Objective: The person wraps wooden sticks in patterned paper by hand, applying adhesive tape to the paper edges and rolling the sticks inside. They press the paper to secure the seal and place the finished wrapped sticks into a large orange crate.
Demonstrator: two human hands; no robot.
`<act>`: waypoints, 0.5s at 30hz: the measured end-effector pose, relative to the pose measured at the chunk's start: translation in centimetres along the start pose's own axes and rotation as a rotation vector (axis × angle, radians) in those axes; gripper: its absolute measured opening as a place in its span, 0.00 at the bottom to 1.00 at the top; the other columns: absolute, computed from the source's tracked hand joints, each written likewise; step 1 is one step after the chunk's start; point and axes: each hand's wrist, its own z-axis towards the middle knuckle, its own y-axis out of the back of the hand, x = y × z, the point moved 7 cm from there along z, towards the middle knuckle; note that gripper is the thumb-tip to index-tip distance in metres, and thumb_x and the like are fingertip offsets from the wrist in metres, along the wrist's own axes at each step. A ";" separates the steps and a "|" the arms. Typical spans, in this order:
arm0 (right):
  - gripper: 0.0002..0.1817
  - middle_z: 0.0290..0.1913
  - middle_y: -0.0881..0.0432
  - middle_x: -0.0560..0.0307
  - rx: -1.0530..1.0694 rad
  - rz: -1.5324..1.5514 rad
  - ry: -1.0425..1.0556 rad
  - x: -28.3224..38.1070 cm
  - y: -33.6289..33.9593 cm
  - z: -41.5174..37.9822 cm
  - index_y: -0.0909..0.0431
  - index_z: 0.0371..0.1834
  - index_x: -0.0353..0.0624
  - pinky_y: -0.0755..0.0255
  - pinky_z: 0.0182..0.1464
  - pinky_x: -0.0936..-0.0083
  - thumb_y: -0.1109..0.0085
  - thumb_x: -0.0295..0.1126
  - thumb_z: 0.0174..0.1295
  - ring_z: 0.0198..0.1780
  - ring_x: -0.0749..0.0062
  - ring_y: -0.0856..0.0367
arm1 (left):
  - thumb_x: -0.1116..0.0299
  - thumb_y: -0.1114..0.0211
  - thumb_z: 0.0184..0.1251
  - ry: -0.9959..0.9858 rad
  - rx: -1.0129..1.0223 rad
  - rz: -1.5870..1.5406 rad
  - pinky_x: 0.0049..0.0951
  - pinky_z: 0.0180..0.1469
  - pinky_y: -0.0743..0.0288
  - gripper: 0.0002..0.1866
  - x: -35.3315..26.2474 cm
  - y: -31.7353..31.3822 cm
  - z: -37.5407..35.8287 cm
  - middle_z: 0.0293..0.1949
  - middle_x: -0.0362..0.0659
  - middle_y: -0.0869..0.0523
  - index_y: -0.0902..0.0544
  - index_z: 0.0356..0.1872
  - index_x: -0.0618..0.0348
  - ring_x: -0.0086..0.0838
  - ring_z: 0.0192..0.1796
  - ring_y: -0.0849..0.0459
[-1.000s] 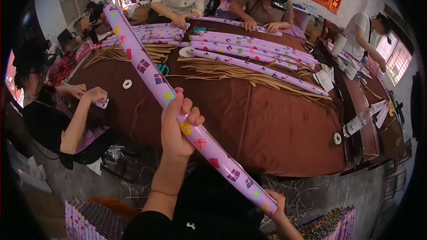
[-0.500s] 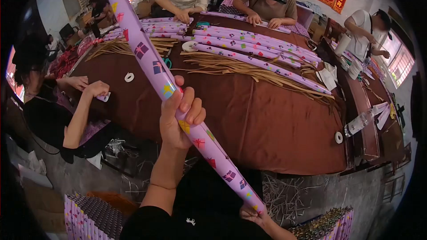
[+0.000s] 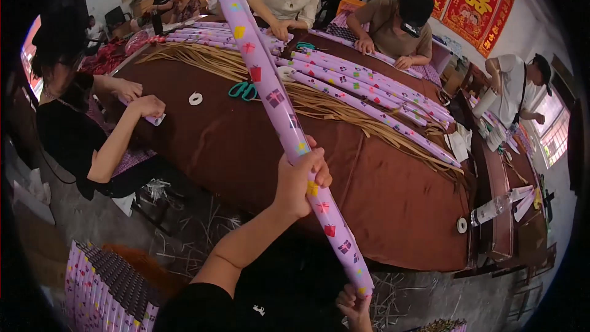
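Note:
A long lilac roll of gift-printed wrapping paper (image 3: 284, 107) slants across the view, its top end up by the far table and its lower end near my body. My left hand (image 3: 301, 183) is wrapped round it at about mid-length. Down at the bottom end, my right hand (image 3: 353, 306) grips the roll with closed fingers. Behind the roll lie teal-handled scissors (image 3: 243, 91) on the brown cloth-covered table (image 3: 246, 154).
Several similar rolls (image 3: 369, 80) and tan strips (image 3: 344, 110) lie across the table. White tape rolls (image 3: 195, 98) and a plastic bottle (image 3: 491, 209) are near its edges. A person (image 3: 92, 129) works at left, others beyond. Bundled rolls (image 3: 110, 289) stand at lower left.
The roll and my left hand have shifted right in view, the hand slightly lower, while my right hand stays at the bottom end. The whole view has turned a little; the scissors show more.

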 end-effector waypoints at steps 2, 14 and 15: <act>0.22 0.17 0.36 0.64 0.021 -0.087 0.195 3.2 2.4 -0.7 0.29 0.30 0.43 0.40 0.21 0.78 0.45 0.53 0.60 0.17 0.76 0.37 | 0.74 0.39 0.67 -0.039 -0.039 0.006 0.25 0.24 0.34 0.09 0.6 0.5 -0.1 0.23 0.34 0.31 0.28 0.43 0.48 0.21 0.20 0.30; 0.35 0.58 0.31 0.46 -0.427 -0.525 1.087 20.8 1.1 -8.7 0.40 0.67 0.39 0.34 0.52 0.64 0.57 0.58 0.70 0.52 0.58 0.28 | 0.62 0.46 0.74 -0.184 0.024 -0.290 0.37 0.53 0.28 0.15 8.1 2.7 -2.4 0.38 0.42 0.25 0.34 0.57 0.48 0.32 0.42 0.24; 0.37 0.61 0.31 0.45 -0.505 -0.715 1.167 22.1 1.3 -9.4 0.42 0.70 0.39 0.34 0.56 0.63 0.58 0.59 0.71 0.55 0.57 0.27 | 0.62 0.46 0.74 -0.190 0.019 -0.293 0.37 0.53 0.28 0.15 8.6 2.6 -2.8 0.38 0.42 0.25 0.34 0.57 0.48 0.32 0.42 0.24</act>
